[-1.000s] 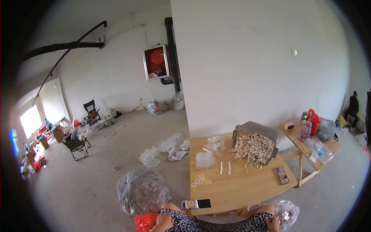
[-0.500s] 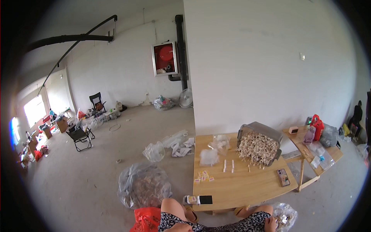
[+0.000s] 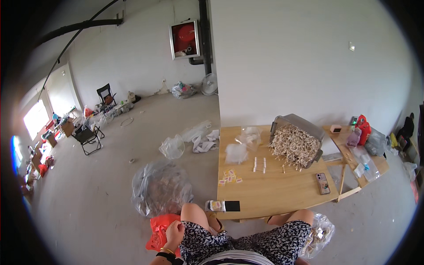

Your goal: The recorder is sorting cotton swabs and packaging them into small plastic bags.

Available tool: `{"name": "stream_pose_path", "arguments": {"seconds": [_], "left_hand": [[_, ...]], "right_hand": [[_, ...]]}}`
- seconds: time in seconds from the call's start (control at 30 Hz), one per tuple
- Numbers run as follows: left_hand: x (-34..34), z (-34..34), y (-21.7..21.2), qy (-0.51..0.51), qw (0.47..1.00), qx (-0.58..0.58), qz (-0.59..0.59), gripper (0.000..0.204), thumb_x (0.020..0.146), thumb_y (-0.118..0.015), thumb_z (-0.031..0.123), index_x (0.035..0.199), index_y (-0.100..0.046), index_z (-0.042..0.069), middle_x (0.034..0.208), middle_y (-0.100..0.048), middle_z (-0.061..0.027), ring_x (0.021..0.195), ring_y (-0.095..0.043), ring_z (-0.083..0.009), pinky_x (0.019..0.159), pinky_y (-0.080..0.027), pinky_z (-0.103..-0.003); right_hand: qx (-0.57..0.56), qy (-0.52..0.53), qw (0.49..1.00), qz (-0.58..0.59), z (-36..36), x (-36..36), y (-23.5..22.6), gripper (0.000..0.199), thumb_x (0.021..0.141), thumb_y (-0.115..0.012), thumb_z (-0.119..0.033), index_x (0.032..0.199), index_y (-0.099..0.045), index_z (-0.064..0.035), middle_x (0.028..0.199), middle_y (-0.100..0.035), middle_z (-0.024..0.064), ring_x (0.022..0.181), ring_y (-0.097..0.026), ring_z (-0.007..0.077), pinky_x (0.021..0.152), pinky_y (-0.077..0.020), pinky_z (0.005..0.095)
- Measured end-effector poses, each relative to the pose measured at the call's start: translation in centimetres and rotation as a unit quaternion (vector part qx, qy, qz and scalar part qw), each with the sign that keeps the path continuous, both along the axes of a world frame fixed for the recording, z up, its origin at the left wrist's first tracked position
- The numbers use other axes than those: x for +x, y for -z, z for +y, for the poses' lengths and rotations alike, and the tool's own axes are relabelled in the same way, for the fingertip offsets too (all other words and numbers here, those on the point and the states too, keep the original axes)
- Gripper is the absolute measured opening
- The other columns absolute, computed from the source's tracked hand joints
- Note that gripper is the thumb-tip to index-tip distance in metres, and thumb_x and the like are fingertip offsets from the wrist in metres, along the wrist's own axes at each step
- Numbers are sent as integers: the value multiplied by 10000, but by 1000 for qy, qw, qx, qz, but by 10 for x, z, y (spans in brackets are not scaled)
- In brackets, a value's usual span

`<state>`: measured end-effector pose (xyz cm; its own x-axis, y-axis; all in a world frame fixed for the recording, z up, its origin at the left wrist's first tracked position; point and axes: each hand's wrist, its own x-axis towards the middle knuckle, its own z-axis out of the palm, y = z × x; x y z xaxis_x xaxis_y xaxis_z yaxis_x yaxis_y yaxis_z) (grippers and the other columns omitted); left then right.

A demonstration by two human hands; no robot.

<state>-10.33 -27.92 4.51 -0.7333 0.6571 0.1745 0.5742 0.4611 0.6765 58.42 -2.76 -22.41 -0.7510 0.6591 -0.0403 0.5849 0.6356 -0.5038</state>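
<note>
My left hand (image 3: 175, 232) rests by my left thigh, over the red plastic bag (image 3: 160, 226), with its fingers curled; whatever they may grip is hidden. Of my right hand (image 3: 302, 261) only a sliver shows at the lower edge beside my right thigh. On the wooden table (image 3: 265, 194) ahead, a grey plastic bin (image 3: 304, 123) lies tipped, cotton swabs (image 3: 295, 143) heaped at its mouth. Two short rows of swabs (image 3: 259, 164) lie left of it. Small yellow-and-white cards (image 3: 229, 176) are scattered nearer. A packet (image 3: 215, 206) lies by a black pad (image 3: 232, 206) at the front edge.
Clear plastic bags (image 3: 236, 153) lie at the table's far left, a phone (image 3: 323, 183) at its right. A large filled clear bag (image 3: 161, 187) stands on the floor to the left, another bag (image 3: 321, 236) by my right leg. A side table (image 3: 349, 152) holds bags.
The view has tilted down, so the table appears higher. My left hand has moved left from my lap to beside the thigh and red bag. My right hand has mostly left view.
</note>
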Motion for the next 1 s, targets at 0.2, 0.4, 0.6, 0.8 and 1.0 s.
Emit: {"name": "stream_pose_path", "arguments": {"seconds": [0.2, 0.4, 0.6, 0.8, 1.0], "left_hand": [[8, -50, 57, -151, 955, -38, -253, 426, 987, -521, 384, 1190, -573, 13, 1122, -668, -187, 1053, -635, -338, 918, -472, -404], [2, -32, 65, -95, 928, 14, -360, 589, 1030, -391, 466, 1378, -454, -5, 1390, -488, -224, 1297, -467, -308, 1088, -345, -365], [-8, -33, 66, -131, 944, 33, -302, 581, 1028, -377, 499, 1273, -527, -6, 1222, -597, -252, 1168, -567, -351, 1011, -404, -402], [-7, -72, 78, -165, 970, -119, -133, 426, 988, -492, 397, 1006, -606, -13, 926, -666, -278, 905, -639, -457, 797, -491, -495], [3, -78, 92, -181, 970, -101, -130, 287, 910, -625, 286, 925, -630, 0, 886, -682, -220, 872, -668, -387, 763, -514, -441]], "right_hand": [[-84, -24, 996, 3, -19, -77, -51, 454, 909, -605, -328, 1313, -582, -123, 1082, -712, 88, 975, -681, 273, 792, -583, 431], [-144, -5, 989, -23, -42, -93, -96, 446, 911, -601, -334, 1301, -590, -118, 1071, -714, 92, 966, -683, 272, 789, -584, 428], [-196, 32, 979, -42, -61, -79, -93, 439, 913, -598, -340, 1289, -597, -113, 1060, -716, 96, 958, -685, 270, 786, -584, 425], [-237, 51, 969, -53, -63, -91, -89, 434, 915, -594, -347, 1276, -604, -108, 1049, -718, 99, 949, -687, 269, 783, -584, 422], [-260, 34, 963, -67, -42, -134, -100, 429, 917, -590, -353, 1264, -611, -102, 1039, -720, 103, 940, -689, 267, 780, -584, 419]]}}
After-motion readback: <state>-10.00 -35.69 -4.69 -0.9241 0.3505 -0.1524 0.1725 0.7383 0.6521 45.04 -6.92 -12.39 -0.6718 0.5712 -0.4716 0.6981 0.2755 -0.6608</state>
